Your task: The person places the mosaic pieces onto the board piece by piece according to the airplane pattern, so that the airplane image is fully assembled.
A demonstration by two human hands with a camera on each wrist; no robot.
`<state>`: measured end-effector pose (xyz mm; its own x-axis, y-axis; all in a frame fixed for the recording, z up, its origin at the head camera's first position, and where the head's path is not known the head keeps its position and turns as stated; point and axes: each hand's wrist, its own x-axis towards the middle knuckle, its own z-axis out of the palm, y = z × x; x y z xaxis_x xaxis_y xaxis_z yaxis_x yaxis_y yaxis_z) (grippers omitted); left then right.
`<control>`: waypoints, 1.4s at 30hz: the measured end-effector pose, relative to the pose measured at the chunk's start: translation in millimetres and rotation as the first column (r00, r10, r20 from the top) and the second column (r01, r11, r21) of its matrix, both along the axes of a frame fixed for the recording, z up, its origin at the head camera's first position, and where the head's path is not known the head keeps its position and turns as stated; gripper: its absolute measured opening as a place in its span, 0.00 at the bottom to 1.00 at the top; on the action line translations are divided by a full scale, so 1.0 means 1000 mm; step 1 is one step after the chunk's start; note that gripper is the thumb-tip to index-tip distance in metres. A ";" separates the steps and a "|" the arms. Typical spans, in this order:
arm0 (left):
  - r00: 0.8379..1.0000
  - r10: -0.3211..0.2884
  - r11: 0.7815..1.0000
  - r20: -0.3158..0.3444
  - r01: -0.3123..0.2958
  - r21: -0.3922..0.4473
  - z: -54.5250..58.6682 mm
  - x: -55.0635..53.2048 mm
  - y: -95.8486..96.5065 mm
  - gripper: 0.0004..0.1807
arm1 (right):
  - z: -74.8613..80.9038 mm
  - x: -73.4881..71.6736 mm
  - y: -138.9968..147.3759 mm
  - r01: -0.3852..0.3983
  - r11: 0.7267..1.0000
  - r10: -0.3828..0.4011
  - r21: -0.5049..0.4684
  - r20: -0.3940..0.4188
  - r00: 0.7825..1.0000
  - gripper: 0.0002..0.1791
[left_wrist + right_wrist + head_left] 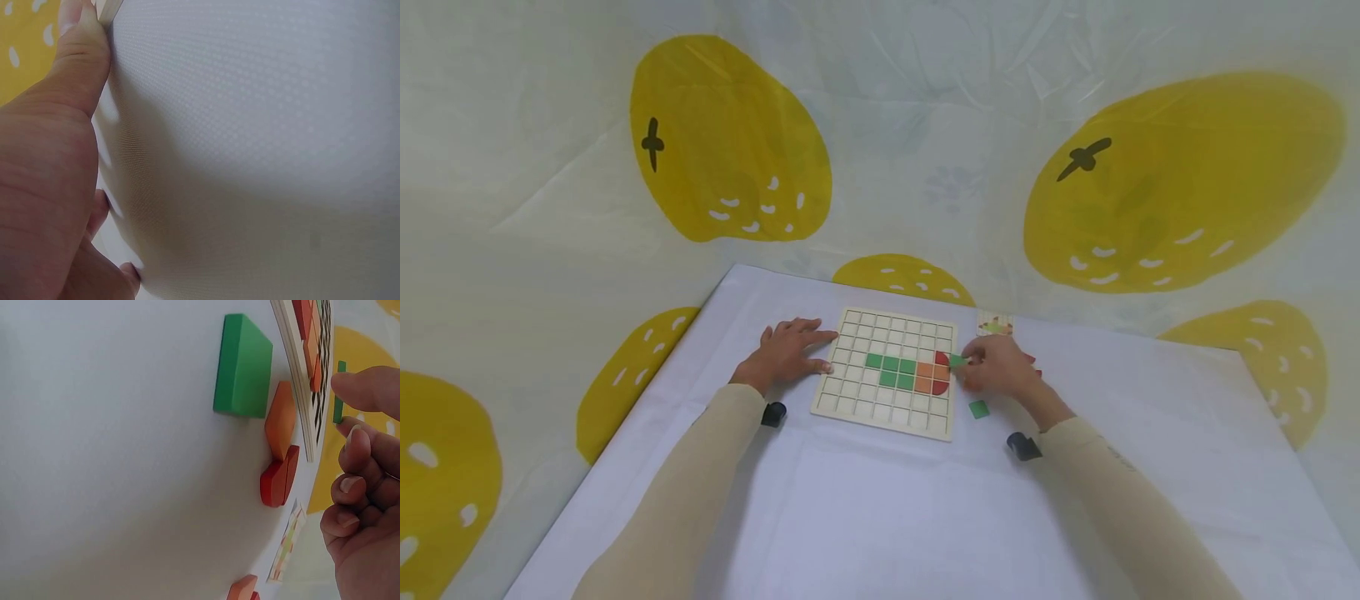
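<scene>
"What are your hands doing over there?"

"From my end, the right hand [1000, 367] pinches a green piece [957, 361] between thumb and index finger, at the board's edge nearest it. I've got the left hand [786, 350] spread wide, thumb and index fingertip touching the opposite edge."

"So where's the board?"

"On the desk [850, 517], between both hands. The board [857, 392] carries green, orange and red pieces, the red ones [941, 387] nearest my right hand."

"Anything loose?"

"A green square [978, 409] just on my side of the right hand, orange [280, 419] and red blocks [272, 484] near that hand, and a patterned card [995, 322] just beyond it."
</scene>
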<state>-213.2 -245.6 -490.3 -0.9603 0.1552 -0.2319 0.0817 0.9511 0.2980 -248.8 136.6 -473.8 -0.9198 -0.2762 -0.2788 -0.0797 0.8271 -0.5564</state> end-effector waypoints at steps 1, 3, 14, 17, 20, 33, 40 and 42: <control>1.000 -0.002 1.000 -0.001 0.002 0.000 0.000 0.000 0.000 0.40 | 0.000 0.000 -0.002 -0.001 1.000 0.001 -0.001 0.010 1.000 0.22; 1.000 -0.003 1.000 -0.005 0.003 -0.001 0.000 0.000 0.000 0.40 | 0.001 0.001 -0.005 0.000 1.000 0.000 -0.002 0.021 1.000 0.23; 1.000 0.011 1.000 0.005 -0.011 0.003 0.001 0.000 0.000 0.40 | -0.005 0.007 -0.020 -0.017 1.000 0.017 -0.005 -0.016 1.000 0.24; 1.000 0.015 1.000 0.010 -0.015 -0.002 0.001 0.000 0.000 0.41 | -0.006 0.008 -0.025 -0.029 1.000 0.029 -0.010 -0.034 0.999 0.22; 1.000 0.011 1.000 0.005 -0.011 -0.005 0.001 0.001 0.000 0.41 | -0.007 0.010 -0.030 -0.038 0.999 0.037 -0.014 -0.051 0.998 0.20; 1.000 0.016 0.999 0.025 -0.015 -0.035 0.002 0.000 0.003 0.41 | -0.012 0.012 -0.045 -0.115 0.993 0.112 -0.022 -0.103 0.988 0.14; 1.000 0.008 0.999 0.016 -0.007 -0.035 0.002 0.000 0.002 0.41 | -0.013 0.014 -0.054 -0.133 0.991 0.129 -0.032 -0.116 0.985 0.16; 1.000 0.004 0.999 0.011 -0.003 -0.034 0.002 0.000 0.002 0.41 | -0.013 0.015 -0.056 -0.138 0.990 0.134 -0.032 -0.121 0.984 0.17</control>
<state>-213.2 -243.6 -488.1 -0.9582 0.1437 -0.2475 0.0752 0.9608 0.2668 -233.9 80.6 -487.1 -0.8987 -0.4096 -0.1566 -0.2570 0.7813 -0.5687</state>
